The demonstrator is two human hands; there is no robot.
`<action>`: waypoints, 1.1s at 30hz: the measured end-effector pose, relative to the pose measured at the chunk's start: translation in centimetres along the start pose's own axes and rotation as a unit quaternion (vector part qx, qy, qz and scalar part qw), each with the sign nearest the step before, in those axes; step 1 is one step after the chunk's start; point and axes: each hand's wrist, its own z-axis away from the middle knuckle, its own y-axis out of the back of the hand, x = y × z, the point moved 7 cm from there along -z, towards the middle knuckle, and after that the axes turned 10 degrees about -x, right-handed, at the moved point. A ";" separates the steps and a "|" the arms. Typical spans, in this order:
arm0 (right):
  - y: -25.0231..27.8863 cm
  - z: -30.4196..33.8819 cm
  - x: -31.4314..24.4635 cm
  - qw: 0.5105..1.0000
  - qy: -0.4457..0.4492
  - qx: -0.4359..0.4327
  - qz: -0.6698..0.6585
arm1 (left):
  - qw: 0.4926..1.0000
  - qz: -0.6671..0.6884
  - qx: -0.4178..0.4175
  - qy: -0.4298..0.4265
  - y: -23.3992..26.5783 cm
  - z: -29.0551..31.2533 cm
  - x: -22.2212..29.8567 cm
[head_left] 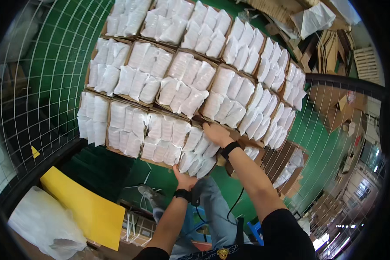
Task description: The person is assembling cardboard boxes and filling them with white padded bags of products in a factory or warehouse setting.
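An open cardboard box of white packets (198, 155) sits at the near right end of the nearest row of boxes. My right hand (216, 133) grips its far right corner, with some fingers hidden between it and the box behind. At its near left corner, my left hand (184, 177) holds the bottom edge, and those fingertips are partly out of sight under the box. To its left, a similar box of packets (162, 138) stands close against it. Behind it is another packed box (183, 84).
Wire mesh panels (73, 56) flank the boxes on both sides. A yellow board (84, 208) and a white plastic bag (45, 225) lie at lower left. More cardboard boxes (290, 169) stand on the green floor (310, 138) at right. A dark cable (237, 199) hangs near my legs.
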 end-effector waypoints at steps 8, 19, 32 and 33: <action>2.0 0.9 0.3 0.998 -0.023 0.058 -0.007 | 0.997 0.058 -0.030 0.041 -2.7 -1.1 -0.1; -11.0 19.9 18.0 0.997 0.007 0.013 0.070 | 0.930 -0.337 0.114 0.096 4.2 16.1 6.5; -8.0 27.0 10.1 0.949 0.195 0.204 -0.138 | 0.881 -0.454 0.053 0.120 4.0 43.7 10.0; -9.3 25.9 11.0 0.959 0.194 0.173 -0.115 | 0.871 -0.475 0.037 0.122 4.8 44.3 9.3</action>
